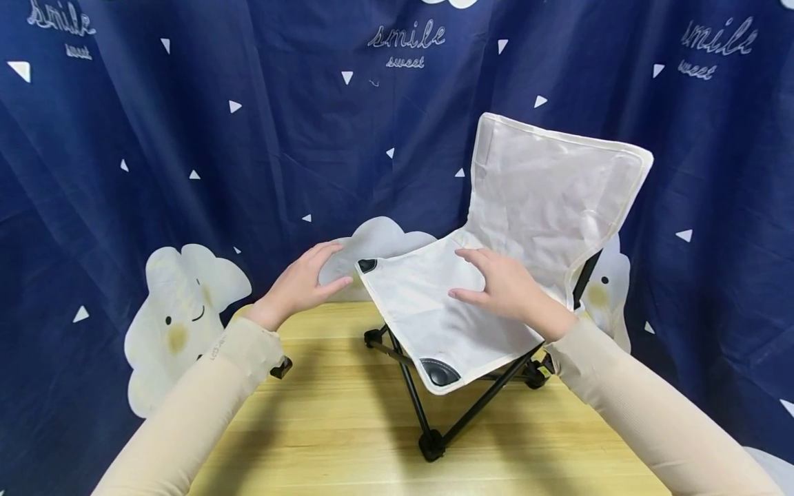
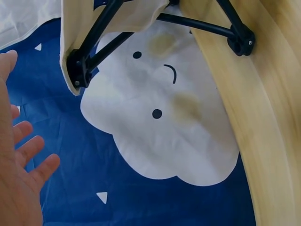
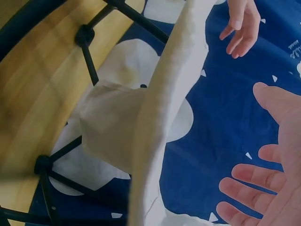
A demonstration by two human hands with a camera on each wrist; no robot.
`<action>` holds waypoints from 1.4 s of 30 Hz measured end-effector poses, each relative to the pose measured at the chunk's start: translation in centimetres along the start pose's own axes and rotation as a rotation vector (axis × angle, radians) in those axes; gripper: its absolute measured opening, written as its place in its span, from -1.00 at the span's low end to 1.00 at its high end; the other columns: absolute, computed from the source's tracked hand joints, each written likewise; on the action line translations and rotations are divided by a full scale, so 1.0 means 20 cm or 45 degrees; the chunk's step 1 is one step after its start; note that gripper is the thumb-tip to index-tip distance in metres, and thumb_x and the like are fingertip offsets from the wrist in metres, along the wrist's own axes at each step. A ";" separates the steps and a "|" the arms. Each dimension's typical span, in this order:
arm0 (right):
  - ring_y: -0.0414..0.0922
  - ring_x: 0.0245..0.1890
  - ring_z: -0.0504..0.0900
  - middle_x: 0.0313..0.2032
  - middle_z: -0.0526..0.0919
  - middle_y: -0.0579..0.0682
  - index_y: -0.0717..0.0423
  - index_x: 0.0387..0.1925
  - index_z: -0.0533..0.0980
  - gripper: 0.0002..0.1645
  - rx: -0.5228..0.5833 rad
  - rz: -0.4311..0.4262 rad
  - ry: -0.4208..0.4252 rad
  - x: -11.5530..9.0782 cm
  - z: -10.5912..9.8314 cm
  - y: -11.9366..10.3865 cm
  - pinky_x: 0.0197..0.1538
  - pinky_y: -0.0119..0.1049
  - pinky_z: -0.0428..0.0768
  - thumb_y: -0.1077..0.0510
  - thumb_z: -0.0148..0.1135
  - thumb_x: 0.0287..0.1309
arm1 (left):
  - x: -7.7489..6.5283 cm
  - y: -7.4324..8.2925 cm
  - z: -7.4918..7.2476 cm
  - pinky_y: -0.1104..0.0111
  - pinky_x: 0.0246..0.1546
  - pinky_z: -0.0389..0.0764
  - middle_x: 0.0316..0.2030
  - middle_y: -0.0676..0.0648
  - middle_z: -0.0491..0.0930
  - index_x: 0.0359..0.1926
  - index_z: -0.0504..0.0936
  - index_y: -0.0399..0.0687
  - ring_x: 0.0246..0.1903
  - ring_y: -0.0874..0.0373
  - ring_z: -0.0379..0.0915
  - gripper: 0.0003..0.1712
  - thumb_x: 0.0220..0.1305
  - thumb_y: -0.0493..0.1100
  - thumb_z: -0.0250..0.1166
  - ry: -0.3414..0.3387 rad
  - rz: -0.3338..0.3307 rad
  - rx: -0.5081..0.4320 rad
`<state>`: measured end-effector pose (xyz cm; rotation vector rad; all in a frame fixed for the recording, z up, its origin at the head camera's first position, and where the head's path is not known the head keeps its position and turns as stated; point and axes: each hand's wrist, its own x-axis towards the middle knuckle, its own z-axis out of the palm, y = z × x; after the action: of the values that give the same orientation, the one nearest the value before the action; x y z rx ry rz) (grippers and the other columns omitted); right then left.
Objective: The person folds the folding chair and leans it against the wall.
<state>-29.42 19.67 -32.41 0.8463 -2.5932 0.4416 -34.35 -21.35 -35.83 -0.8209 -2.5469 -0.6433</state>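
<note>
A white folding chair (image 1: 527, 186) stands unfolded, its fabric seat and backrest spread on a black tube frame (image 1: 406, 379). My left hand (image 1: 304, 279) hovers to the left of the seat's front corner, fingers loosely extended and thumb apart, holding nothing. Over the seat is my right hand (image 1: 505, 286), also empty, with fingers relaxed and spread from the thumb. In the left wrist view, the palm and fingers of my left hand (image 2: 26, 160) are apart from the chair's corner joint (image 2: 79, 68). The right wrist view has my right hand (image 3: 263, 183) beside the seat's edge.
The chair's black feet (image 1: 431, 444) rest on a light wooden table (image 1: 335, 448). Behind hangs a dark blue curtain (image 1: 298, 124) printed with white clouds, triangles and lettering. A small black device (image 1: 281, 367) shows under the left wrist.
</note>
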 end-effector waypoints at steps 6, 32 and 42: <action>0.24 0.21 0.73 0.30 0.69 0.29 0.26 0.47 0.47 -0.04 0.017 -0.017 -0.012 -0.03 0.02 -0.01 0.35 0.22 0.64 -0.22 0.54 0.24 | -0.02 -0.01 0.04 -0.12 0.52 0.47 0.54 -0.21 0.43 0.54 0.46 -0.16 0.53 -0.17 0.38 -0.17 0.42 0.12 0.47 -0.002 -0.013 -0.036; 0.07 0.05 0.78 0.14 0.79 0.09 0.15 0.33 0.60 -0.22 0.141 -0.094 0.097 -0.12 0.04 -0.08 0.07 0.08 0.76 -0.13 0.59 0.20 | -0.01 -0.01 0.10 -0.11 0.37 0.62 0.45 -0.30 0.51 0.52 0.46 -0.24 0.42 -0.23 0.48 -0.20 0.40 -0.03 0.51 0.033 -0.062 -0.281; 0.02 0.02 0.79 0.10 0.80 0.07 0.15 0.29 0.62 -0.24 0.180 -0.186 0.118 -0.14 0.03 -0.15 0.10 0.04 0.77 -0.08 0.64 0.14 | 0.02 0.00 0.10 -0.11 0.37 0.62 0.47 -0.31 0.49 0.51 0.47 -0.24 0.45 -0.23 0.44 -0.23 0.42 -0.06 0.49 0.011 -0.077 -0.315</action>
<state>-25.74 18.52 -33.61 1.0290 -2.4188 0.6118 -35.02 -20.12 -37.24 -0.8198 -2.5248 -0.9940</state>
